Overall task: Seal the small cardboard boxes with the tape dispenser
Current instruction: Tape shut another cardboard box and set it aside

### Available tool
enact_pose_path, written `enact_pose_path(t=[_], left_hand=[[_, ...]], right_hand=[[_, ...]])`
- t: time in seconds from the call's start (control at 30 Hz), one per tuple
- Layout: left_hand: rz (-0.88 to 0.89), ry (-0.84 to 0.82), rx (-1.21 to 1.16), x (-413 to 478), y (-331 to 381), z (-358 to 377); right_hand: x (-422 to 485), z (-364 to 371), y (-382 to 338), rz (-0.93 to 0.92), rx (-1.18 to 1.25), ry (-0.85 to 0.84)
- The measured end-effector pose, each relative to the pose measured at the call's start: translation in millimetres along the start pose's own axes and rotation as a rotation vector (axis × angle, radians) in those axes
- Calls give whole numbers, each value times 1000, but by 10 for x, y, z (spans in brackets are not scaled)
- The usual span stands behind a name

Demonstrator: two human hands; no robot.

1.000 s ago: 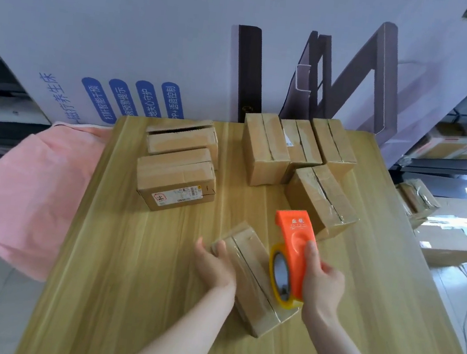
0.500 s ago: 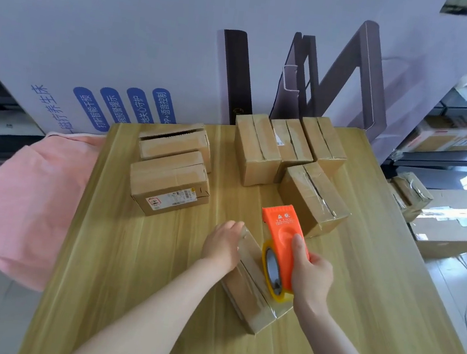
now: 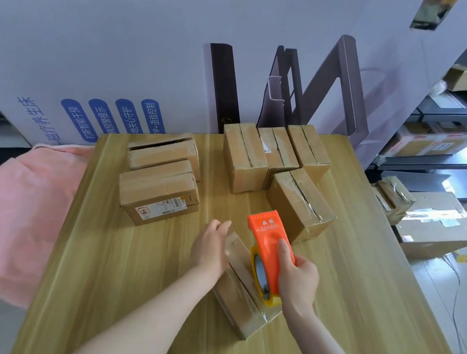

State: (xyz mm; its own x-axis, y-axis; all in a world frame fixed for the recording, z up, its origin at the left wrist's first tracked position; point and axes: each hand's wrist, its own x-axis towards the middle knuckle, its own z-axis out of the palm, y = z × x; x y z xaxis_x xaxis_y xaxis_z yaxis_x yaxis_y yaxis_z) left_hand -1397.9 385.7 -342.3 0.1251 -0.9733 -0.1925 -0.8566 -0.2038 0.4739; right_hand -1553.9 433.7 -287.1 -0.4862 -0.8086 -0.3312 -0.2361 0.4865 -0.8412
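Observation:
A small cardboard box (image 3: 242, 305) lies at an angle on the wooden table (image 3: 123, 281), near its front middle. My left hand (image 3: 209, 249) rests flat on the box's far left end, fingers together and extended. My right hand (image 3: 296, 280) grips an orange tape dispenser (image 3: 270, 241) with a yellowish tape roll, held on top of the box along its centre seam. Clear tape shows on the box's near end.
Two boxes (image 3: 159, 188) sit at the left back of the table, one with a gaping flap. Several taped boxes (image 3: 276, 155) stand at the back right. A pink cloth (image 3: 13, 216) lies left of the table. A large white printed carton (image 3: 154, 47) stands behind. Shelves and cartons (image 3: 439, 230) are on the right.
My left hand slid from the box's left side up onto its far end. The dispenser moved slightly toward the box's far end along the seam. The camera tilted a little.

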Motion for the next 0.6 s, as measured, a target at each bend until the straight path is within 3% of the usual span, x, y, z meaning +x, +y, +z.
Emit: enact_pose_path(t=[0.07,0.13,0.4,0.6], left_hand=[[0,138,-113,-189,-180,79],[-20,165,-140,-312,-299,129],[-209,-33,-218,-204,-299,51],[-523,366,-653,-494,-323,280]], right_hand=[[10,-14,-6,19,8,-4],[13,-22,-13,42,14,-12],[46,12,-32,70,-6,-9],[48,4,22,78,0,-11]])
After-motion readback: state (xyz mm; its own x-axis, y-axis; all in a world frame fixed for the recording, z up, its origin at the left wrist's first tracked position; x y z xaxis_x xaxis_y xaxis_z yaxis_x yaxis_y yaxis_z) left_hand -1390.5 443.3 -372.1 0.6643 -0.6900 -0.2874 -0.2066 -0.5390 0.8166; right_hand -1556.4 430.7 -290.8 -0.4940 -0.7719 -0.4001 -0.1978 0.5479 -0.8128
